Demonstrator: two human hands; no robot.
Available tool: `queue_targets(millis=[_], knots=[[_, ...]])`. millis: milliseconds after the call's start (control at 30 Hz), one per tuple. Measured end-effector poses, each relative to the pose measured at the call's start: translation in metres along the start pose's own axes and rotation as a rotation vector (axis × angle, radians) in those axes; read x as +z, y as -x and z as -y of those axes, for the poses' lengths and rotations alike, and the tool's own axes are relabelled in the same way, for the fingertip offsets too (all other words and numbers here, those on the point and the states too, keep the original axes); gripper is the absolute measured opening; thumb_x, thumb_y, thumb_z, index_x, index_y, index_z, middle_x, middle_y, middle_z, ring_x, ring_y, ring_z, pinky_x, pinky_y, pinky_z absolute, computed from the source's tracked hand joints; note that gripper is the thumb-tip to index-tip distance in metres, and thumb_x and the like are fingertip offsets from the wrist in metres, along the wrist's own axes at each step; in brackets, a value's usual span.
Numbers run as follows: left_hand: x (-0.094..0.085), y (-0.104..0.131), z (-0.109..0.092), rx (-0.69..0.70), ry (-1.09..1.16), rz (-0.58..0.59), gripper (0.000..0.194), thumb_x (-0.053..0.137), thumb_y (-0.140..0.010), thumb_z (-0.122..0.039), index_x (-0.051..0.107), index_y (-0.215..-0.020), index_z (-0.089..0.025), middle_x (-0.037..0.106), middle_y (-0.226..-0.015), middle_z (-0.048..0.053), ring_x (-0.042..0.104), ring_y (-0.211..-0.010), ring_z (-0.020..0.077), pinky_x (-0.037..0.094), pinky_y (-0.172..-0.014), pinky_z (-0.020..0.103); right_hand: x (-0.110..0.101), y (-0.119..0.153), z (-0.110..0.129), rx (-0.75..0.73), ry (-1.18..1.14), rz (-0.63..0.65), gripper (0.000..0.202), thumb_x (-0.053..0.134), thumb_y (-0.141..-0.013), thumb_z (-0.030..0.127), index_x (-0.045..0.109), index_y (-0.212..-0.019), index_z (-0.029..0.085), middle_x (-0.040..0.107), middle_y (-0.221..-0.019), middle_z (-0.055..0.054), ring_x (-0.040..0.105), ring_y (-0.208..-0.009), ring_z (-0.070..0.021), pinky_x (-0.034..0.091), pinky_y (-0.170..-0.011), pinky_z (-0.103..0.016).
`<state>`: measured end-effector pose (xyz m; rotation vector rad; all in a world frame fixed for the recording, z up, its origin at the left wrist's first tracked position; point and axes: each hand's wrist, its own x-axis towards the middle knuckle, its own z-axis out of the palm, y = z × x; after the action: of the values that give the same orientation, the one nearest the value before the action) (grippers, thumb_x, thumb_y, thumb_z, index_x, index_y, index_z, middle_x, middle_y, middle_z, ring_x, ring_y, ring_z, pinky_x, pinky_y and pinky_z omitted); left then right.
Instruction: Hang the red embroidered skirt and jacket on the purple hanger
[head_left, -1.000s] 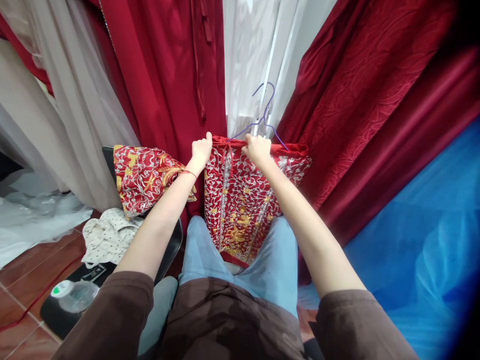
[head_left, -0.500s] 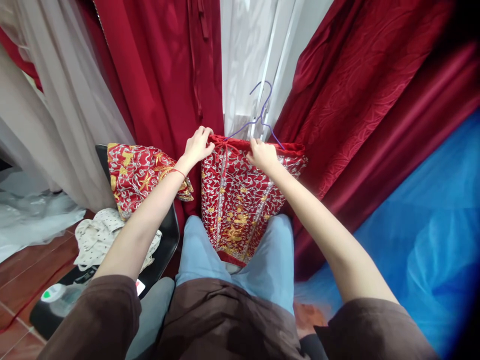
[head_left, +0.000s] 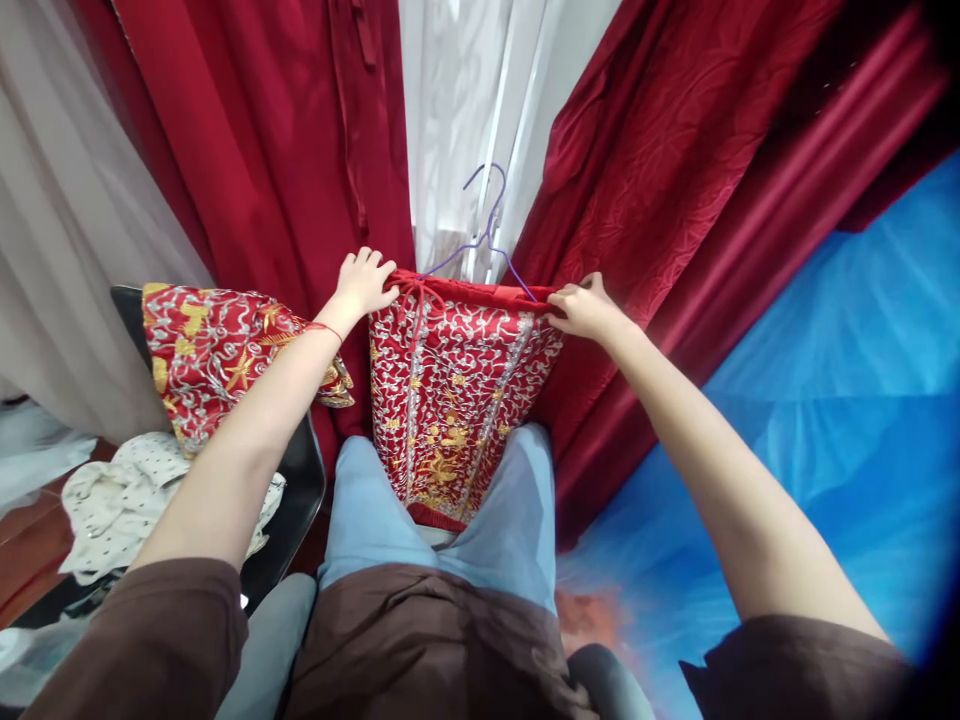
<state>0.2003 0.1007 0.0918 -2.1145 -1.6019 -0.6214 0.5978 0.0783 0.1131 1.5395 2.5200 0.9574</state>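
My left hand (head_left: 362, 283) and right hand (head_left: 581, 309) pinch, fingers closed, the embroidered garment's (head_left: 450, 400) top corners on a purple hanger (head_left: 484, 235); its sleeve (head_left: 217, 350) drapes at nine o'clock.

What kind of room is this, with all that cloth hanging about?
Probably a dress shop or tailor's fitting corner. Red drapes hang all round, both hands, left and right, hold an embroidered red garment on a wire hanger, and more clothes lie on a chair.
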Motion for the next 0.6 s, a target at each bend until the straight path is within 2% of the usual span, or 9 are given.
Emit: queue_targets(millis=[100,200,300,400,467,600], knots=[[-0.004,0.002,0.004,-0.015,0.001,0.018,0.039,0.035,-0.098,-0.030,0.064,-0.121,-0.016,0.062,-0.124,0.021,0.050,-0.128,0.0364,0.038,-0.106,0.050,-0.004,0.001,-0.008,-0.011,-0.026,-0.020,0.028,0.041,-0.097,0.027,0.068,-0.102,0.018,0.074,-0.102,-0.012,0.061,-0.099,-0.0254,0.030,-0.094,-0.043],[-0.007,0.004,0.004,-0.076,0.020,0.028,0.039,0.033,-0.100,-0.030,0.064,-0.120,-0.016,0.066,-0.115,0.020,0.059,-0.117,0.0340,0.045,-0.098,0.044,-0.012,-0.001,-0.007,0.027,-0.029,-0.035,0.033,0.037,-0.101,0.031,0.067,-0.109,0.021,0.074,-0.106,-0.012,0.063,-0.096,-0.0240,0.033,-0.080,-0.035],[-0.006,0.003,0.002,-0.178,0.097,-0.005,0.039,0.032,-0.102,-0.031,0.061,-0.124,-0.017,0.070,-0.110,0.016,0.065,-0.107,0.0298,0.048,-0.091,0.037,-0.020,-0.003,-0.001,0.127,0.034,-0.037,0.041,0.031,-0.104,0.036,0.067,-0.115,0.019,0.073,-0.104,-0.016,0.065,-0.092,-0.0250,0.031,-0.069,-0.032],[-0.001,0.000,0.003,-0.259,0.170,-0.043,0.041,0.030,-0.103,-0.034,0.061,-0.126,-0.018,0.071,-0.106,0.015,0.067,-0.103,0.0286,0.048,-0.089,0.036,-0.023,-0.004,0.006,0.174,0.068,-0.038,0.046,0.027,-0.106,0.038,0.066,-0.116,0.017,0.074,-0.100,-0.017,0.067,-0.090,-0.0262,0.030,-0.068,-0.032],[0.003,-0.002,0.008,-0.252,0.226,-0.029,0.041,0.032,-0.102,-0.038,0.062,-0.124,-0.020,0.072,-0.104,0.012,0.067,-0.099,0.0272,0.049,-0.087,0.035,-0.021,-0.004,0.007,0.177,0.057,-0.029,0.047,0.026,-0.106,0.038,0.066,-0.117,0.017,0.074,-0.100,-0.017,0.067,-0.091,-0.0265,0.030,-0.068,-0.032],[0.009,0.000,0.017,-0.163,0.337,0.086,0.041,0.035,-0.101,-0.044,0.059,-0.126,-0.022,0.073,-0.098,0.009,0.068,-0.088,0.0237,0.050,-0.084,0.033,-0.013,-0.003,0.008,0.161,0.022,0.006,0.045,0.029,-0.105,0.038,0.065,-0.121,0.016,0.073,-0.106,-0.018,0.067,-0.091,-0.0272,0.031,-0.068,-0.032]])
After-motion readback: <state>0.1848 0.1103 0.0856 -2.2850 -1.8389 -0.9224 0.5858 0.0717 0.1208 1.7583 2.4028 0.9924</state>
